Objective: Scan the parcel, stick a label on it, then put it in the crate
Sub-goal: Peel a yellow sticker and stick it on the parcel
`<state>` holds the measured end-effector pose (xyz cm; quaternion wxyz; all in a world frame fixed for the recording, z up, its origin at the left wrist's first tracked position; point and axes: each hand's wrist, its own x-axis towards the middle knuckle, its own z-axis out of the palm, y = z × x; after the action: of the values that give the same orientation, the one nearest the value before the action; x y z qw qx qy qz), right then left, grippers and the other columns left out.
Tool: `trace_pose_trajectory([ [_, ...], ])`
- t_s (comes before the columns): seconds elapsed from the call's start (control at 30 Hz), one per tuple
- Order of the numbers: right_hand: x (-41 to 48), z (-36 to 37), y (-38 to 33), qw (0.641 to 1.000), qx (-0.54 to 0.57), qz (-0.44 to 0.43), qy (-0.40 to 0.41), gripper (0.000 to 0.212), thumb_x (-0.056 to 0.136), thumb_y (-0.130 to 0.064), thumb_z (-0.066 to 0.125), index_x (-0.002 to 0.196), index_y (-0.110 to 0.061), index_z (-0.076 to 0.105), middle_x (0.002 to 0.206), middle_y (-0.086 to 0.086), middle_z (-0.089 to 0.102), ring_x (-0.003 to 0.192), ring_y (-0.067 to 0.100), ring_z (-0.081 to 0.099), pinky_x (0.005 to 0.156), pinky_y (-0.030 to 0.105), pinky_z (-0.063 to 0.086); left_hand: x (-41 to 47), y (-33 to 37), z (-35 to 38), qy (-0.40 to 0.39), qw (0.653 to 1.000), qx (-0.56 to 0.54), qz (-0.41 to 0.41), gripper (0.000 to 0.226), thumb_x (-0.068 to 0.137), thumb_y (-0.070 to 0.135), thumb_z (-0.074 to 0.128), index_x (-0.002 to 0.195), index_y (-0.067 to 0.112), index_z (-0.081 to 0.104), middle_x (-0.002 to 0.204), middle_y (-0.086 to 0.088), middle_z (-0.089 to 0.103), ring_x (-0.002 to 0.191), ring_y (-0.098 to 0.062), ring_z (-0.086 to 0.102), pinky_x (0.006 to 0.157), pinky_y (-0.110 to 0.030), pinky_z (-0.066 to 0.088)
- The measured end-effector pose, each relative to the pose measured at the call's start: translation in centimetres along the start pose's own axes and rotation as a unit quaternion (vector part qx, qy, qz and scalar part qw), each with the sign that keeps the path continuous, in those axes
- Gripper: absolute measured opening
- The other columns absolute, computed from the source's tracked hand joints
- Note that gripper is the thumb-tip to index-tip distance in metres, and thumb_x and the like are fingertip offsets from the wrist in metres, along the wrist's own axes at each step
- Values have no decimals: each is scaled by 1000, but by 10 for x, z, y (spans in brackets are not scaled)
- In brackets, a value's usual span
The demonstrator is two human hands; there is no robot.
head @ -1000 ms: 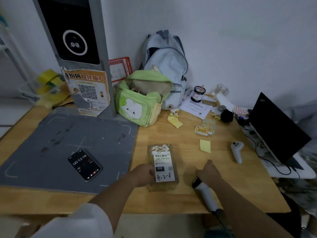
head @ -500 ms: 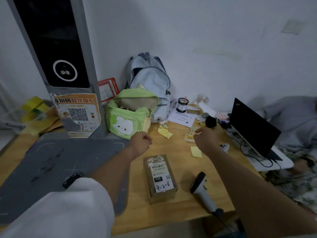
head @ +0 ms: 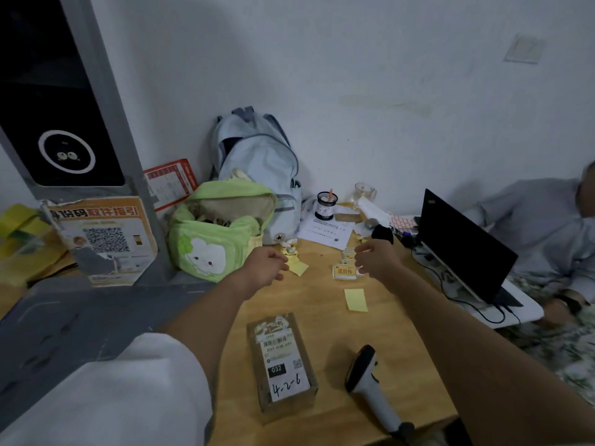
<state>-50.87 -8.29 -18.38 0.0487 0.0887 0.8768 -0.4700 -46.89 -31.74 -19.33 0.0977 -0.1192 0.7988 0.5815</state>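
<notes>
The brown parcel [head: 280,362] lies flat on the wooden table near its front edge, with a white shipping label marked "4-2-6" on top. To its right the white and black handheld scanner [head: 370,378] lies on the table, untouched. My right hand [head: 375,259] is farther back, with its fingers curled down at a small pile of yellow printed labels [head: 345,272]; whether it grips one is hidden. My left hand [head: 265,265] hovers to the left of that pile, loosely closed and holding nothing. No crate is in view.
A yellow sticky note [head: 355,299] lies between the labels and the parcel. A green bag [head: 219,239] and a pale blue backpack [head: 257,162] stand at the back, a kiosk [head: 64,123] and grey mat [head: 80,329] at left, a laptop [head: 463,246] and a reclining person [head: 547,226] at right.
My left hand has left the parcel and my right hand has let go of the scanner. Both reached back across the table to the label pile. The view has tilted upward.
</notes>
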Motion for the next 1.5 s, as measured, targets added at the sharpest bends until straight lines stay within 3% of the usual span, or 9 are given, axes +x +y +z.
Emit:
trace_pose_trajectory([
  [0.3,102,-9,19,999,26,36,-6,10,89,-7,52,89,-12,61,72,6,63,55,17,60,52,26,43,90,17,39,-6,999,5,-36,18,92,8,47,101,9,62,100,-6,65,67,-15,57,58,-26,37],
  [0.4,133,-6,31,998,23,57,-17,21,89,-4,50,75,-15,61,70,5,61,59,20,59,55,28,44,117,12,57,-17,998,12,-56,14,91,10,48,98,10,60,100,-5,66,66,-13,57,58,-26,37],
  [0.47,153,-1,43,997,11,79,-26,22,86,-1,48,68,-6,60,70,9,57,63,23,54,58,30,41,132,8,68,-28,997,15,-71,16,91,10,48,102,8,60,100,-5,65,66,-12,57,57,-25,37],
  [0.57,181,13,61,994,-34,95,-45,25,83,-5,49,94,14,62,77,11,49,72,21,44,63,33,35,152,-1,78,-35,995,18,-92,19,90,11,50,104,6,62,100,-5,65,69,-14,58,57,-25,39],
  [0.77,218,44,89,977,-103,121,-139,19,86,-8,49,82,0,66,67,6,52,57,19,45,54,24,35,191,-33,81,-26,986,28,-159,23,88,11,52,107,4,63,102,-7,68,75,-18,60,60,-26,41],
  [0.9,239,58,107,965,-172,108,-164,32,87,-9,48,110,1,68,111,19,67,104,34,62,87,36,49,212,-51,90,-16,980,27,-199,23,88,11,53,108,5,63,102,-7,68,71,-16,60,59,-27,41],
  [1.13,272,69,137,907,-349,56,-228,42,83,-17,44,119,-15,66,146,9,43,131,33,44,105,42,42,229,-72,111,-33,973,18,-226,12,86,8,57,96,9,63,89,-3,66,65,-14,58,56,-26,39],
  [1.37,274,84,150,947,-270,61,-162,38,73,3,60,103,-18,71,116,8,67,107,25,62,87,34,53,232,-82,115,-33,970,13,-242,11,85,7,59,94,9,63,86,-2,63,64,-13,57,54,-23,39],
  [1.5,267,84,147,966,-208,77,-132,30,71,5,56,91,-12,71,101,13,72,84,22,64,58,23,48,232,-73,119,-33,973,-7,-228,12,86,9,58,96,9,63,95,-5,65,67,-14,59,57,-25,40],
])
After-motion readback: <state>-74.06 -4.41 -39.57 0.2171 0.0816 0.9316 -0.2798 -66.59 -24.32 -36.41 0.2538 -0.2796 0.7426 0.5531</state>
